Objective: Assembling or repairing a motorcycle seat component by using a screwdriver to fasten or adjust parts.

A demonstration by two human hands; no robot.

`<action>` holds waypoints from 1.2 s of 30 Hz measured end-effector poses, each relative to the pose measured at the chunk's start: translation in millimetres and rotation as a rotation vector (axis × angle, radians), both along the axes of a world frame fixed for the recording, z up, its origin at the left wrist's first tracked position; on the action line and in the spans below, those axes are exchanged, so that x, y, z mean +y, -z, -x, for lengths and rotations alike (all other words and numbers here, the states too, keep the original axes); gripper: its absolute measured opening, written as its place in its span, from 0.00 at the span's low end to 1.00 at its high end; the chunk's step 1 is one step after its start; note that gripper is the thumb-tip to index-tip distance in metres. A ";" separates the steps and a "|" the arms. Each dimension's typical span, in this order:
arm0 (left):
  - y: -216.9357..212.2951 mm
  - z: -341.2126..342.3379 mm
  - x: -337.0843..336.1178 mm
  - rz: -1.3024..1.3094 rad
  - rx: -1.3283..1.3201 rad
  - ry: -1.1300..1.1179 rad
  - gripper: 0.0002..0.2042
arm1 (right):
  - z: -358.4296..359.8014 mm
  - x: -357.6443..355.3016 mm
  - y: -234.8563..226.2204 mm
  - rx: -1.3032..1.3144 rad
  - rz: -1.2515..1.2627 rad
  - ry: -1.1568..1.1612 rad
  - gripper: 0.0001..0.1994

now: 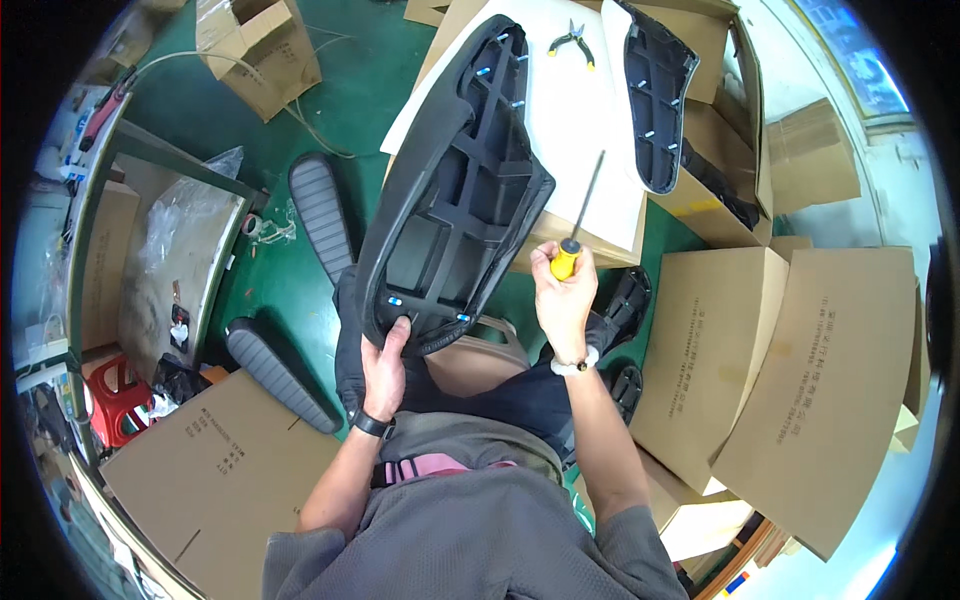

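Grips black seat pad (430,210) by its lower end with left hand (383,365), just left of centre in the frame. Presses left thumb on the ribbed underside, near a blue-tipped bolt (395,300); cannot tell exact placement of the other left fingers, hidden behind the pad. Shows seat pad tilted, underside toward the camera, long axis running from lower centre to upper centre, overlapping the left side of a white tabletop (575,100). Carries more bolts at both ends of the pad.

Clamps right hand (568,310) on the yellow handle of a screwdriver (566,260), right of centre, with fingers closed around it. Points shaft up and slightly right, over the white tabletop, apart from the seat pad. Wears dark band (373,427) on left wrist, white band (570,368) on right.

On tabletop, upper centre: pliers (572,45) with handles spread. At its right edge, upper right: second black pad (657,110), bolts likewise visible. Beside that, an open carton (715,200) with dark items inside. On green floor, left of centre: two black ribbed pads, one upper (322,210), one lower (283,375). At far left: red stool (112,400). At right: large cardboard box (705,350).
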State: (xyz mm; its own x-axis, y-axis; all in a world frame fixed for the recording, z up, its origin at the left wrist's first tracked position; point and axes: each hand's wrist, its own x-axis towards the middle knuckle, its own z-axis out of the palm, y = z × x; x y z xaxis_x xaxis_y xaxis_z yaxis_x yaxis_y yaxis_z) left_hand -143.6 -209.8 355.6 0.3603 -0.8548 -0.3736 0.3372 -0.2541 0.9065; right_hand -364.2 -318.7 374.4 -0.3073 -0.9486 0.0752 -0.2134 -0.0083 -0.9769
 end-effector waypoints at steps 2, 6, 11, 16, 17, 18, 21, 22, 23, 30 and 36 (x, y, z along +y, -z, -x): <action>3.5 -2.5 0.2 0.001 0.019 0.030 0.19 | 5.9 5.8 4.5 -0.143 0.011 0.076 0.11; 1.8 -2.2 -0.1 0.026 -0.013 0.037 0.18 | 13.0 -6.6 -2.9 -0.092 -0.132 0.012 0.10; -2.8 0.0 -0.7 0.020 -0.039 0.046 0.18 | -1.4 -26.3 -21.2 0.082 -0.099 -0.020 0.11; -4.2 2.5 0.2 0.043 -0.045 0.050 0.19 | 3.5 -42.2 -12.2 0.160 -0.111 -0.034 0.12; -3.8 2.5 0.5 0.037 -0.048 0.054 0.19 | 4.9 -42.6 -7.6 0.161 -0.111 -0.033 0.12; -3.8 2.1 0.5 0.030 -0.054 0.055 0.19 | 4.1 -43.5 -5.3 0.123 -0.092 -0.026 0.12; -7.0 2.6 1.5 0.007 -0.130 0.078 0.20 | 4.7 -51.9 -5.4 0.125 -0.091 -0.017 0.13; -8.8 3.0 1.5 0.005 -0.130 0.081 0.20 | 4.3 -56.2 -9.0 0.166 -0.109 -0.014 0.14; -11.4 3.7 1.1 0.010 -0.145 0.082 0.20 | 3.6 -61.6 -12.8 0.165 -0.110 -0.012 0.14; -24.3 16.2 -1.1 0.060 -0.228 0.081 0.23 | -1.2 -87.6 -21.1 0.580 -0.190 0.003 0.17; -18.1 9.8 0.6 0.053 -0.196 0.093 0.23 | 16.1 -80.0 -9.1 -0.212 -0.213 -0.055 0.08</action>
